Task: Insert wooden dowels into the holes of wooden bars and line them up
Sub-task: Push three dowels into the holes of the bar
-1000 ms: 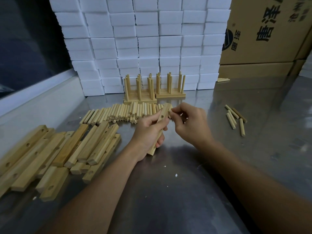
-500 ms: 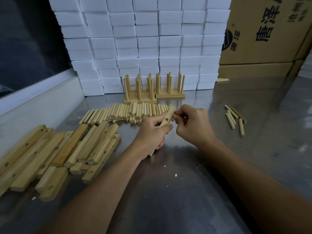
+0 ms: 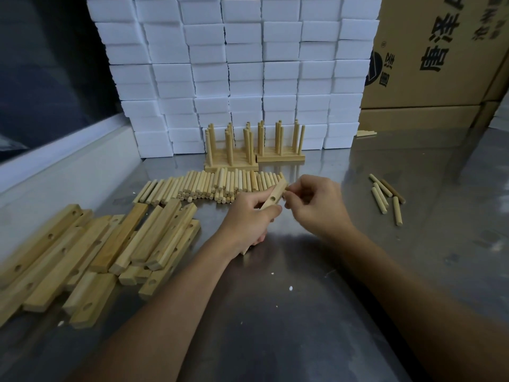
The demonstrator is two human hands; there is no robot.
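Observation:
My left hand [image 3: 248, 216] grips a wooden bar [image 3: 274, 197] around its middle and holds it tilted, with one hole facing up. My right hand [image 3: 316, 208] pinches the bar's upper end with curled fingertips; whether it also holds a dowel is hidden. Just behind both hands, a row of loose dowels [image 3: 214, 186] lies on the metal table [image 3: 303, 299]. A pile of drilled bars [image 3: 110, 244] lies to the left. Two groups of bars with upright dowels [image 3: 231, 153] [image 3: 281, 146] stand side by side at the back.
Several stray dowels [image 3: 385, 197] lie to the right of my hands. A wall of white foam blocks [image 3: 234, 64] closes the back, with cardboard boxes [image 3: 440, 51] at the back right. A white ledge [image 3: 68, 166] runs along the left edge.
The bar's upper end has dropped and shifted slightly right, so its hole now shows. My left hand covers more of the bar. My right hand stayed at the bar's end.

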